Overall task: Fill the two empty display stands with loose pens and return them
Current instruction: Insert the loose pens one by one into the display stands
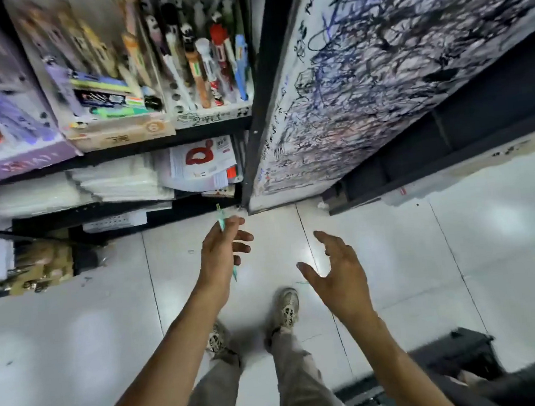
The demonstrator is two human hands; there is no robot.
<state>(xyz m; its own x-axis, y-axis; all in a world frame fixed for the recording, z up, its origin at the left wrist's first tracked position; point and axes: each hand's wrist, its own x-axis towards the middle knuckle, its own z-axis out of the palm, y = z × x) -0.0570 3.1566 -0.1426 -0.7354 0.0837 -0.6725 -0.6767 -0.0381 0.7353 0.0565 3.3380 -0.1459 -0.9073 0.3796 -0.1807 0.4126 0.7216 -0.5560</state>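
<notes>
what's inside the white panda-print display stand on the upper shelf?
The white panda-print display stand holds upright novelty pens: orange, red, blue and white barrels, several panda-topped. A few holes in its perforated top sit unfilled. The pens' lower ends are hidden inside the stand.

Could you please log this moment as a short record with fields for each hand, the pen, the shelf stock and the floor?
left hand: pinches a teal pen, fingers curled round it
right hand: open, fingers spread, holds nothing
teal pen: roughly upright, its ends showing above and below the hand
pen display stand: on the upper shelf, already holds many pens
scribbled panel: shelf end, covered in ink test marks
floor: white tiles, person standing on it
</notes>
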